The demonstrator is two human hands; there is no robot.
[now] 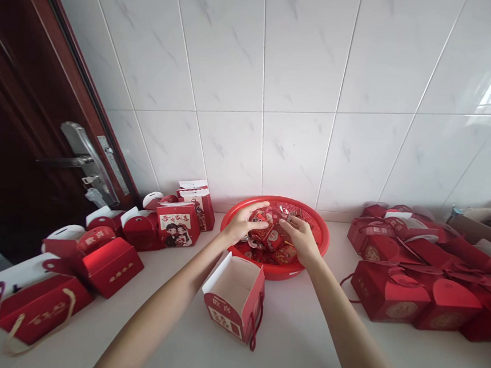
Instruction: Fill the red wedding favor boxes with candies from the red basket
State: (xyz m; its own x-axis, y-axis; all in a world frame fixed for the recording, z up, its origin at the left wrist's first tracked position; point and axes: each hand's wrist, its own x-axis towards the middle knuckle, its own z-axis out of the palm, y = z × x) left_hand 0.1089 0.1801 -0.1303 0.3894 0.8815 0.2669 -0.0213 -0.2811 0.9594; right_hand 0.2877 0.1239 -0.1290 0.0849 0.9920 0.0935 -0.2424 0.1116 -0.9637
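Observation:
Both my hands reach into a red plastic basket (322,231) of wrapped sweets by the wall. My left hand (242,226) has its thumb and fingers around a red packet of sweets (272,236), over the left part of the pile. At the pile's right side, the bent fingers of my right hand (300,237) pinch a shiny wrapped sweet, partly hidden by the fingers. In front of the basket, between my forearms, stands an open red gift box (235,306) with a cord handle at its side. Its visible inside is pale and bare.
Several red gift boxes (111,269) stand on the left of the white table (291,348), some with raised lids. More red boxes (390,294) are packed together on the right. A tiled wall (295,148) bounds the back; a dark door (33,102) is at left.

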